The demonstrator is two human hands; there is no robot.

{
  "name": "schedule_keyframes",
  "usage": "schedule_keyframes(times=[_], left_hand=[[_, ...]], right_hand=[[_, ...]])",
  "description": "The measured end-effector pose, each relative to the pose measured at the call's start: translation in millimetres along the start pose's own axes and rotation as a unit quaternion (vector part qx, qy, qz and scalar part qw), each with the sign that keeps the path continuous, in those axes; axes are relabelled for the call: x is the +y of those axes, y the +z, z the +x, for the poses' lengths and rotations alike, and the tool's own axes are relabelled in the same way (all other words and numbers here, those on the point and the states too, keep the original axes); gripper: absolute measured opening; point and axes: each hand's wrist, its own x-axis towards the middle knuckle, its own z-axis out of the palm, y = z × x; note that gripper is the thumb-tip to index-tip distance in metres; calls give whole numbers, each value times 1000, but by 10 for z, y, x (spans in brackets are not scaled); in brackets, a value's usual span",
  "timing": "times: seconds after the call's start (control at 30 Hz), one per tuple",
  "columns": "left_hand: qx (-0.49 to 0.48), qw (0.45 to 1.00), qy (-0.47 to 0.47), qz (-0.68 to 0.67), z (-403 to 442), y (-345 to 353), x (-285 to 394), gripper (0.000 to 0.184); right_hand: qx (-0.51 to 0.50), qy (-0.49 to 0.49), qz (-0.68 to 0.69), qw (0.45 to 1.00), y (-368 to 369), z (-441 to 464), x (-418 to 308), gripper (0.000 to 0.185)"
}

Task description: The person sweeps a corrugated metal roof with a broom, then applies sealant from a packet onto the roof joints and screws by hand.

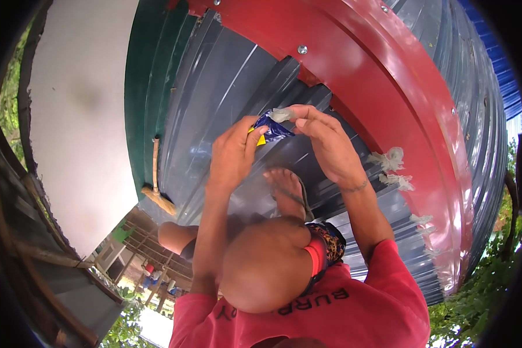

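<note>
My left hand [235, 148] is closed around a crinkled blue and yellow plastic packet [272, 132], thumb pressed on its yellow part. Soft, pale grey putty-like material [282, 115] shows at the packet's upper edge. My right hand [330, 142] meets it there, index finger and thumb curled together at the grey material. Both hands are above dark grey corrugated metal roofing [220, 98]. To the right, a red metal flashing strip [365, 64] curves past, with several grey clumps [390, 159] stuck along its edge near my right wrist.
A hammer-shaped tool [156, 165] with a wooden handle lies on the roofing at left, beside green metal trim [148, 87] and a pale wall [78, 116]. Screws [302, 50] stud the flashing. My bare knee [267, 264] and sandalled foot [287, 188] are below the hands.
</note>
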Motion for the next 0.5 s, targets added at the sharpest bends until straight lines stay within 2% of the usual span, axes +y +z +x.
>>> schedule_keyframes(times=[0.07,0.13,0.17,0.2,0.23,0.3,0.37,0.43,0.5], left_hand=[[10,997,-28,71,-4,-34,-116,26],[23,996,-37,82,-87,-30,-543,27],[29,995,-40,84,-112,-33,-739,28],[26,996,-47,67,-181,-69,-852,28],[22,997,-54,50,-290,-106,-959,28],[9,997,-78,21,-387,-153,-1078,28],[-16,992,-124,-13,-540,-223,-1039,28],[0,991,-128,-32,-577,-235,-1035,28],[14,991,-128,-47,-615,-228,-1037,27]], right_hand=[[2,-36,25,999,-2,-72,-159,33],[41,-136,0,990,-71,-129,-452,33],[91,-186,-87,974,-116,-142,-611,33],[140,-234,-174,946,-176,-149,-723,34],[153,-275,-326,891,-274,-138,-775,35],[157,-332,-599,712,-445,-37,-836,39],[67,-306,-686,657,-532,96,-641,43],[6,-293,-744,601,-619,249,-489,47],[-25,-298,-748,592,-651,386,-426,45]])
